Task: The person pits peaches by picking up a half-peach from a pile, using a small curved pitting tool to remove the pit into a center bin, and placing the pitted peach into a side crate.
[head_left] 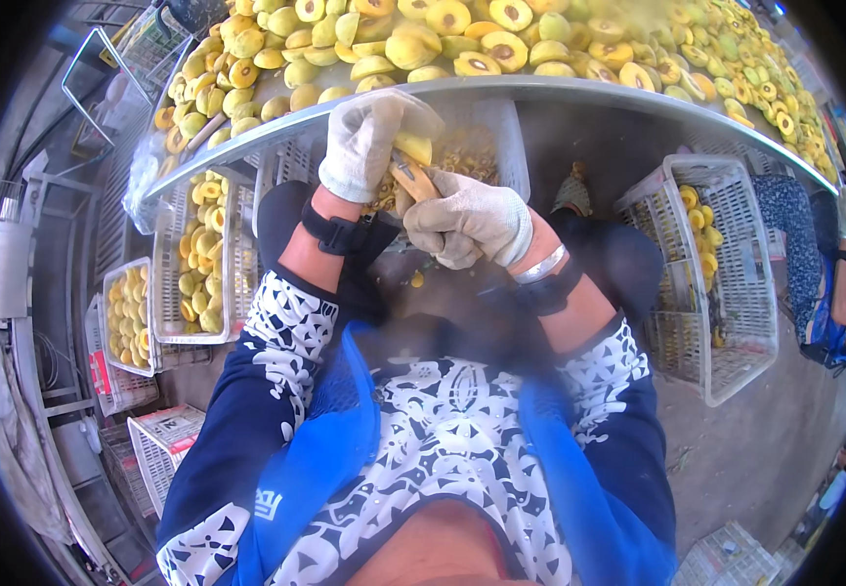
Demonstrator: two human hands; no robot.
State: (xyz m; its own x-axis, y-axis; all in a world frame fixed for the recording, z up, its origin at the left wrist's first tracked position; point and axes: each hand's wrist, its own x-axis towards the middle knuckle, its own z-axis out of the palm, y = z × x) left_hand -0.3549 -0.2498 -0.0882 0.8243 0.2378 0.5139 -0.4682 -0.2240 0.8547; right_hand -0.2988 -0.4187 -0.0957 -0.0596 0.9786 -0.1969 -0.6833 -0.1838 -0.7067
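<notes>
Head view: a yellow fruit piece (414,147) is clamped in the gloved left hand (372,135), just before the worktop (560,88). The right hand (474,219) is closed around a wooden-handled tool (411,180), beside this fruit. Many cut fruits (413,46) cover the worktop.

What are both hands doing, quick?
Left hand: closed, holding a yellow fruit piece.
Right hand: closed, holding a brown-handled tool.

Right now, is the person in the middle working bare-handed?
No, the left hand and the right hand both wear pale gloves.
</notes>
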